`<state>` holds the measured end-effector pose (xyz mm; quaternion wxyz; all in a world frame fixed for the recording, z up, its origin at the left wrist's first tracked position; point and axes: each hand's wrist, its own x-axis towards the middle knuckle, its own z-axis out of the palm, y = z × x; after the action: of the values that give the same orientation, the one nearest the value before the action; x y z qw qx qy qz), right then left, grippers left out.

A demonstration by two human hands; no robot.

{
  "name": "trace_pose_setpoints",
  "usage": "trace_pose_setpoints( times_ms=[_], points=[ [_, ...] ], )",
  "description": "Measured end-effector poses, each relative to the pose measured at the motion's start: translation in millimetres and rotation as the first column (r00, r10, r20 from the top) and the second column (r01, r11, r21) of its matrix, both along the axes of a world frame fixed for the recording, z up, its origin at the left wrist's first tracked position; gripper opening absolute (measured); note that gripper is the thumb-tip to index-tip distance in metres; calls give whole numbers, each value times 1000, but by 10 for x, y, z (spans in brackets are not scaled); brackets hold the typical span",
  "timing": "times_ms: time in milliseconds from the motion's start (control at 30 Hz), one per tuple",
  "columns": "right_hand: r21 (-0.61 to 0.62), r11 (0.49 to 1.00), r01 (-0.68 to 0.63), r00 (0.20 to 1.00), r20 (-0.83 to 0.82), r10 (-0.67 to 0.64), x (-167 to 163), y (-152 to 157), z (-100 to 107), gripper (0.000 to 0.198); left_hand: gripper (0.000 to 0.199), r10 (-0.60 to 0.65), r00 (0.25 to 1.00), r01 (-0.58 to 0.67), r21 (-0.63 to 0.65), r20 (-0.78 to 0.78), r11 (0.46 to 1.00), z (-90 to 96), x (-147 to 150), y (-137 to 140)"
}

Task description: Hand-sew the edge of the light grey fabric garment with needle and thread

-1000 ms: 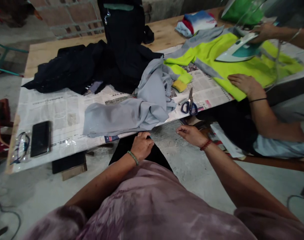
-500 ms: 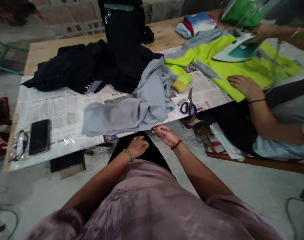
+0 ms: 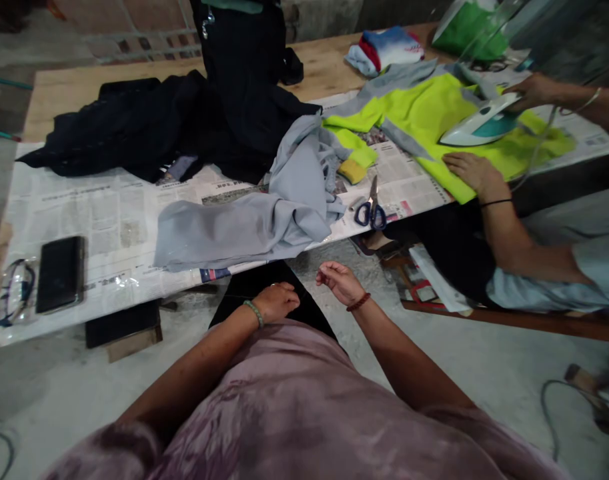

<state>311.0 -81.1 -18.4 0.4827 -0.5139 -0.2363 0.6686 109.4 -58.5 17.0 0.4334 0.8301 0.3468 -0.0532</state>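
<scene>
Over my dark trousers, my left hand [image 3: 277,302] is closed with its fingers curled; what it holds, if anything, is hidden. My right hand [image 3: 341,283] is raised just off the table's front edge, thumb and fingertips pinched together; anything between them is too small to make out. Beyond both hands a grey piece of clothing [image 3: 244,227] lies crumpled on newspaper, its lower edge along the table's front. Blue-handled scissors [image 3: 371,212] rest to its right, blades slightly apart. Neither hand touches the garment or the scissors.
Newspaper [image 3: 94,207] covers the table. A phone [image 3: 61,274] and bagged glasses [image 3: 19,290] lie left; dark clothing [image 3: 129,127] is heaped behind. At right a co-worker's hand holds an iron [image 3: 481,125] on a yellow-green garment [image 3: 414,107], the other hand flat on the cloth.
My right hand has moved away from the grey garment's edge, rightward and toward me. My left hand has shifted slightly nearer my body. The co-worker's iron has slid right across the yellow-green cloth.
</scene>
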Motion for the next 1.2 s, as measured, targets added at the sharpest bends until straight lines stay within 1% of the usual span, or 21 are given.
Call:
trace_pose_setpoints(
  times_ms=[100,200,233,300,367,433,500,600,667,767,833,867,900,933,1000,1033,1067,1100,1133,1167,1200],
  points=[
    [52,996,-74,996,57,71,-57,0,-7,32,23,49,995,-46,29,-85,999,40,-104,9],
    [98,979,-179,970,182,159,-104,-72,48,29,45,185,963,-172,82,-197,982,115,-191,103],
    [104,974,-200,960,218,174,-113,-101,72,28,52,225,957,-211,93,-186,973,150,-193,146],
    [109,969,-222,946,266,187,-122,-150,116,27,53,281,958,-276,79,-50,958,225,-137,233],
    [109,968,-226,940,287,187,-122,-169,143,27,48,347,928,-352,9,133,936,292,-9,300],
    [112,972,-209,941,294,168,-115,-158,150,27,38,396,889,-391,-70,229,918,336,151,330],
    [117,975,-190,942,302,147,-103,-128,145,27,30,364,901,-344,-124,236,931,345,294,323],
    [110,982,-156,944,310,115,-83,-84,138,28,21,296,932,-277,-115,207,954,296,414,277],
    [99,985,-143,945,310,107,-72,-72,141,28,18,306,932,-298,-68,194,952,236,435,251],
    [94,985,-142,942,318,105,-57,-76,147,27,21,362,909,-366,-18,207,930,157,427,249],
    [94,986,-135,941,323,98,-45,-83,143,28,20,433,868,-432,-60,244,900,139,425,272],
    [94,987,-129,942,321,93,-38,-86,137,28,18,490,830,-476,-121,266,871,147,432,289],
    [96,988,-123,944,318,87,-29,-90,130,29,16,564,775,-523,-214,285,825,165,445,309],
    [99,988,-116,946,313,80,-20,-94,122,30,14,650,698,-561,-335,300,757,192,464,331],
    [110,989,-104,950,304,66,-2,-104,107,31,13,808,509,-552,-608,297,571,264,519,377],
    [116,988,-100,951,303,60,6,-110,102,31,14,865,422,-505,-722,273,473,299,553,400],
    [122,988,-100,950,306,58,14,-116,101,31,16,901,362,-447,-804,238,392,328,592,422],
    [128,986,-103,948,312,58,20,-121,104,31,17,920,336,-403,-851,204,336,346,635,441],
    [135,985,-108,946,319,60,25,-124,110,30,17,924,341,-385,-871,175,307,351,682,458],
    [144,983,-115,943,325,63,30,-125,120,29,17,918,369,-392,-870,149,299,342,733,472],
    [155,980,-124,941,332,67,34,-125,131,28,15,905,407,-418,-855,126,307,319,788,486]
  ],
)
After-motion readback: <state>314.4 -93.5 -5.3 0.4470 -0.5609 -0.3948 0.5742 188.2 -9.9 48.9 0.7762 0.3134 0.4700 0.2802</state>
